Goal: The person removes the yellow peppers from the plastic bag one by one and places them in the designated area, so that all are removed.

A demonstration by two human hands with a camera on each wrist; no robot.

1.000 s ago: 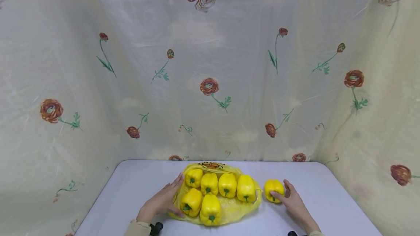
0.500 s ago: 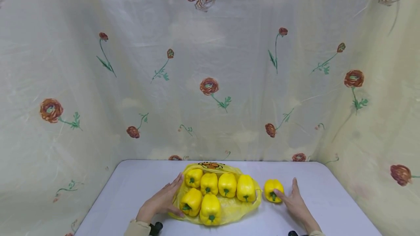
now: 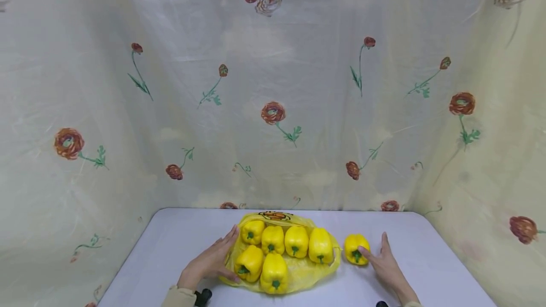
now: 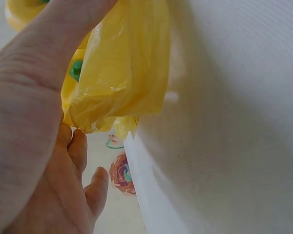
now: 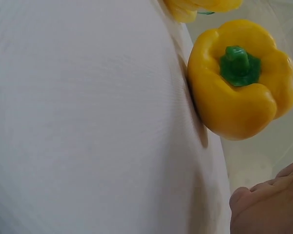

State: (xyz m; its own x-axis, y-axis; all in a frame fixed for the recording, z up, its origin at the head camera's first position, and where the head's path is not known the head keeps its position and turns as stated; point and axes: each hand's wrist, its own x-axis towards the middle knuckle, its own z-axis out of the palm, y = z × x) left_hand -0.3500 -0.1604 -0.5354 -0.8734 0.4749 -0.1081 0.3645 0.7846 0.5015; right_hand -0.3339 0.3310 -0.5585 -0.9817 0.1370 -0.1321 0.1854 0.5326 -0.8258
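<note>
A yellow plastic bag (image 3: 300, 274) lies spread on the table with several yellow bell peppers (image 3: 275, 274) on it, their green stems facing me. My left hand (image 3: 210, 260) rests along the bag's left side, fingers extended and thumb at the near edge. In the left wrist view the bag's folded side (image 4: 122, 73) hangs beside the thumb. To the right of the bag, a single bell pepper (image 3: 356, 249) sits on the bare table. My right hand (image 3: 387, 266) is just right of it, fingers spread and straight, the thumb overlapping the pepper in the head view. A gap shows between hand (image 5: 268, 207) and pepper (image 5: 239, 107) in the right wrist view.
The white table (image 3: 426, 250) has rounded far corners. A pale curtain (image 3: 315, 108) printed with red flowers encloses it at the back and both sides. A dark wrist-camera mount (image 3: 204, 296) shows at the left wrist.
My right hand's fingers have come off the lone bell pepper and straightened out to the right. The left hand, bag and peppers stay as they were; the head view has shifted very slightly.
</note>
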